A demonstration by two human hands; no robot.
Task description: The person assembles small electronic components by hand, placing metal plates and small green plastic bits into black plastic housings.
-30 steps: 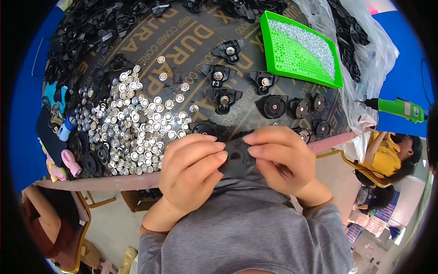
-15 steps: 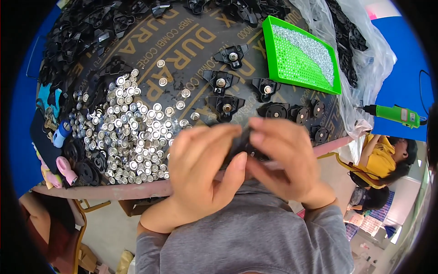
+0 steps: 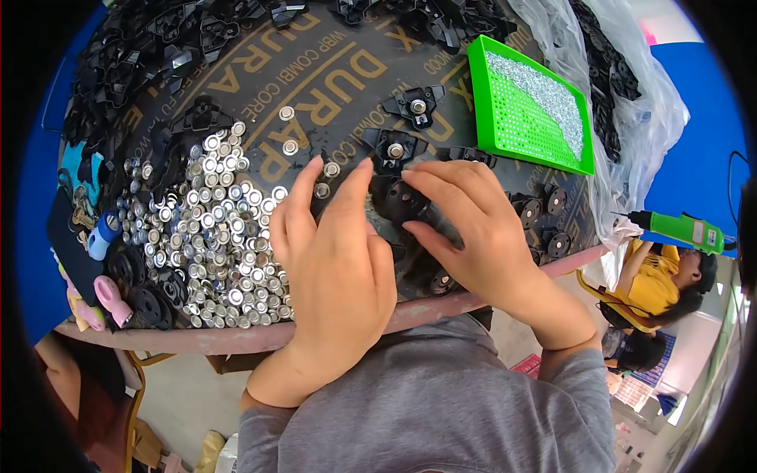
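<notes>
My left hand [image 3: 335, 272] is open, its fingers spread and stretched forward over the edge of a heap of silver round metal caps [image 3: 229, 229]. Between the thumb and fingers of my right hand [image 3: 485, 225] is a black round plastic part [image 3: 402, 201] with small holes, partly blurred and partly covered by the fingers. Just beyond it sits a winged black plastic bracket [image 3: 394, 150] with a metal cap in its middle. A similar bracket [image 3: 415, 105] lies farther off. Several black discs [image 3: 554, 199] rest to the right of my right hand.
A green tray [image 3: 532, 156] of small silver screws stands at the back right, beside a clear plastic bag [image 3: 658, 118]. A green electric screwdriver [image 3: 682, 229] is at the right. Black brackets [image 3: 217, 35] pile up along the far left. Another person [image 3: 654, 272] sits at the right.
My hands have drawn apart and moved forward from near the table edge. The left hand has opened out; the black part is now at the right hand's fingers.
</notes>
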